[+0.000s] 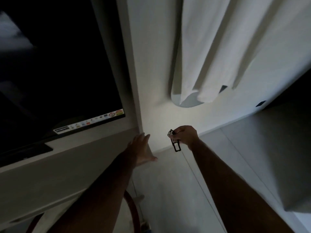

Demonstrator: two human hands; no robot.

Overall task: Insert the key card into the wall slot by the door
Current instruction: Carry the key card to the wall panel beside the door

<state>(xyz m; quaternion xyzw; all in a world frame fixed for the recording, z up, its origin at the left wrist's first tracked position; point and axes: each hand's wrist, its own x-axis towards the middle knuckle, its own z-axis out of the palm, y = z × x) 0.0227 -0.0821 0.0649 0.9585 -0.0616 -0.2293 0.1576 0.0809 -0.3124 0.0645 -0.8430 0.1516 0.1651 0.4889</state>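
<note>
Television left of wall corner, hanging towel right, hands below.

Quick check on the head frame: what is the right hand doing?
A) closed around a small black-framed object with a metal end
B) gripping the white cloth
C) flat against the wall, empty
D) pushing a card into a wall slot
A: the right hand is closed around a small black-framed object with a metal end, short of the wall; the open left hand is the one reaching toward the wall corner, and no slot is visible.
</note>
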